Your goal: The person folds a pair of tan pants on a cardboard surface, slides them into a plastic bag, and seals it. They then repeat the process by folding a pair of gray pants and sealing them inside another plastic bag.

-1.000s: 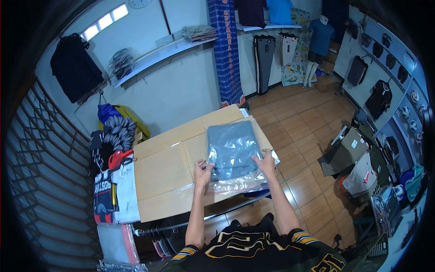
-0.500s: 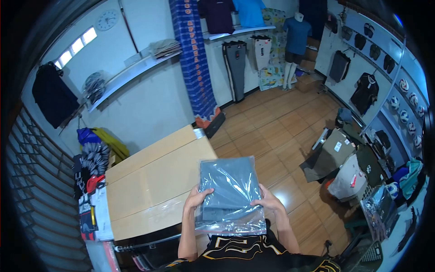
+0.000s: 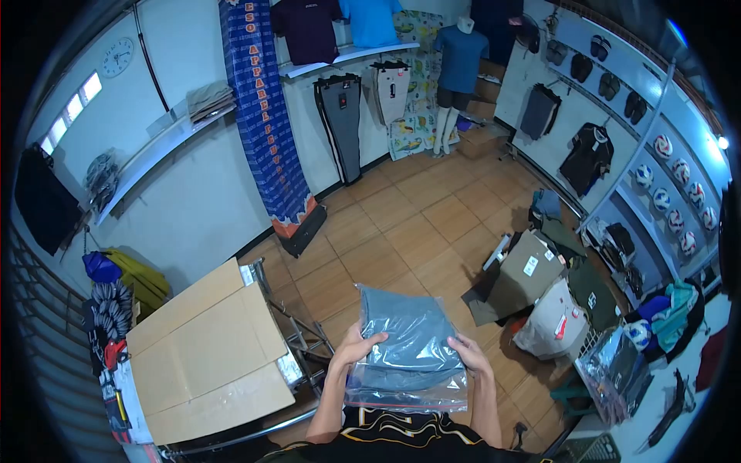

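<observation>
Flanking the bagged garment: cardboard table left, boxes right.

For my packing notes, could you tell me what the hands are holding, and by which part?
Both hands hold a clear plastic bag with a folded grey garment: the left hand grips its left edge, the right hand its right edge.

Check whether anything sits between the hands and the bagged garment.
Nothing visible does: the left hand and right hand both grip the clear bag with the folded grey garment directly by its sides.
</observation>
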A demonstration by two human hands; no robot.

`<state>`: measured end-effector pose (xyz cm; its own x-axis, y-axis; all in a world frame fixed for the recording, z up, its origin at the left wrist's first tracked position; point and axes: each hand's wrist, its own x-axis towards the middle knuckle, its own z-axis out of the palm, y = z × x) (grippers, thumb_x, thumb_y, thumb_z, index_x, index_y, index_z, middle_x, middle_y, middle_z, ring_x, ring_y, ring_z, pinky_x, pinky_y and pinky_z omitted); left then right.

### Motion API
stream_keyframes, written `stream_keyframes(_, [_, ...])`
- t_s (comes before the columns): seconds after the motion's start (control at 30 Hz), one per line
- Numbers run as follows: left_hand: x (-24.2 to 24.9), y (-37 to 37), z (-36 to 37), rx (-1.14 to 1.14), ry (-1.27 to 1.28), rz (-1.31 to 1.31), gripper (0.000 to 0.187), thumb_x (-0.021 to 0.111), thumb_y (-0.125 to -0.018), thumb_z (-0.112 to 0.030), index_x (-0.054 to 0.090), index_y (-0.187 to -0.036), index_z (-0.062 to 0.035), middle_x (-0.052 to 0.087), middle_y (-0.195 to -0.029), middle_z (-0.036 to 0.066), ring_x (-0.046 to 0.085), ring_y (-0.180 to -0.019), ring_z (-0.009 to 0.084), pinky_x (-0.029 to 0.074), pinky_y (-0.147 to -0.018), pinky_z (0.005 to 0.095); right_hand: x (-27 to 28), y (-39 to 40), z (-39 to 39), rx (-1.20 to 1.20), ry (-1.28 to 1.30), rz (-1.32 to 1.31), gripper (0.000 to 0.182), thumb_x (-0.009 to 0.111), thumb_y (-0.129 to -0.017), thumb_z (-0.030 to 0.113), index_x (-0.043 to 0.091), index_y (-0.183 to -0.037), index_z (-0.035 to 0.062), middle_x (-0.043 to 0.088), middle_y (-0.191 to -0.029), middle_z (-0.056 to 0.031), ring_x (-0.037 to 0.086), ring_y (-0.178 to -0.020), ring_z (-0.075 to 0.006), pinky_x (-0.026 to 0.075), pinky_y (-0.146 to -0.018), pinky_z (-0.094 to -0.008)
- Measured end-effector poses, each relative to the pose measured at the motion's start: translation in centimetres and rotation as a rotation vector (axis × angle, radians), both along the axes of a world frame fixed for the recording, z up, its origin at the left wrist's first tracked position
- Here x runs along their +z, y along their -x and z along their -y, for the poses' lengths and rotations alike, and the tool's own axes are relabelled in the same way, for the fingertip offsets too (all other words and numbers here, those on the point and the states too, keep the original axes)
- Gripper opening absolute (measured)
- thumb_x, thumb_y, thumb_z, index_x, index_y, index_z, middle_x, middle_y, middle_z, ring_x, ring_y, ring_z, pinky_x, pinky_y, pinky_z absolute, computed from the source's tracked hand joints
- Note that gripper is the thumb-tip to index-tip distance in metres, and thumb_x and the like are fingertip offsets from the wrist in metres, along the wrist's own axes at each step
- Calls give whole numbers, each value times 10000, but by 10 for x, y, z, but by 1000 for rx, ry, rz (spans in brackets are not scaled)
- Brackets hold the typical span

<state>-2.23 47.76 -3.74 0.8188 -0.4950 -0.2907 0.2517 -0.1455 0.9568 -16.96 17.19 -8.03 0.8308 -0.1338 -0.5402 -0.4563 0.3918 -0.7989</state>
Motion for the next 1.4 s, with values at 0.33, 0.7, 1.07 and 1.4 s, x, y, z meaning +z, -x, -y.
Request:
stream_keyframes(0.33, [-14,-163,37,126,28,9,580,820,-877,-153,579,-1377,13,723,-1135,86,660,-1015,175,538,-914,340,-12,-206,48,93,103,103,446,786,-921,128,648,-1312,-39,724,-1191,-101,672,-1052,-178,529,-946,-328])
stream_keyframes(0.7, [31,-376,7,332,-10,97,568,738,-876,-112,553,-1393,33,712,-1119,108,647,-1013,178,530,-916,342,61,-495,20,212,116,193,389,714,-947,56,634,-1318,-27,729,-1140,-96,680,-1007,-180,541,-903,-318])
stream_keyframes(1.07, [21,-520,-70,682,-46,106,661,698,-852,-161,498,-1445,53,690,-1184,150,642,-1036,214,534,-934,357,32,-763,-60,557,48,266,379,738,-935,81,673,-1300,0,731,-1151,-51,664,-1027,-145,516,-928,-292])
stream_keyframes(1.4, [80,-677,-117,938,-134,149,574,691,-847,-161,581,-1367,55,708,-1040,84,632,-926,153,528,-839,311,67,-1004,-146,779,89,430,446,745,-930,120,648,-1345,-12,711,-1183,-31,623,-1075,-129,460,-976,-273])
